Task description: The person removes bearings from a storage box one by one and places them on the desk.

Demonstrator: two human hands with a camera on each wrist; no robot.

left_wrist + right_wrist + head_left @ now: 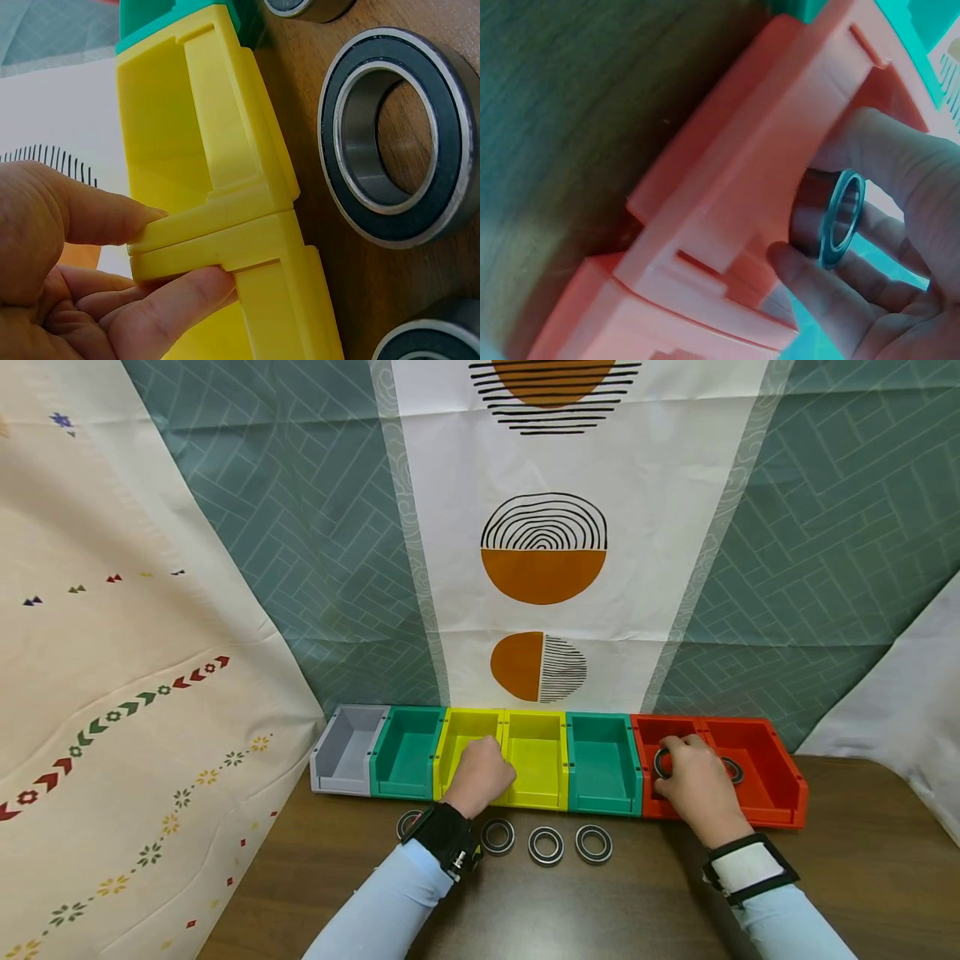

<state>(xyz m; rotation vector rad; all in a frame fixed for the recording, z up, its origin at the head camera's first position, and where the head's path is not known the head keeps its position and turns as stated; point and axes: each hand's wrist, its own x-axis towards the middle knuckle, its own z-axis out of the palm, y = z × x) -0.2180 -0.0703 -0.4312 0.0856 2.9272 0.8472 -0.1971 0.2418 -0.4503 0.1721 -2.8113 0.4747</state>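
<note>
My left hand [480,774] is at the two yellow bins [537,772]. In the left wrist view its thumb and a finger pinch the adjoining walls of those yellow bins [247,172] from either side. Over the left red bin [667,727], my right hand [701,789] holds a ball bearing [662,763]. The right wrist view has this bearing [814,214] between thumb and forefinger, inside the bin's opening. Another bearing [732,770] lies in the right red bin [761,760], partly behind the hand.
Several bearings [546,846] lie in a row on the wooden table [540,910] before the bins; the leftmost [408,823] is partly covered by the left wrist. A grey bin [348,752] and green bins [408,752] complete the row. Patterned cloth [540,610] hangs behind.
</note>
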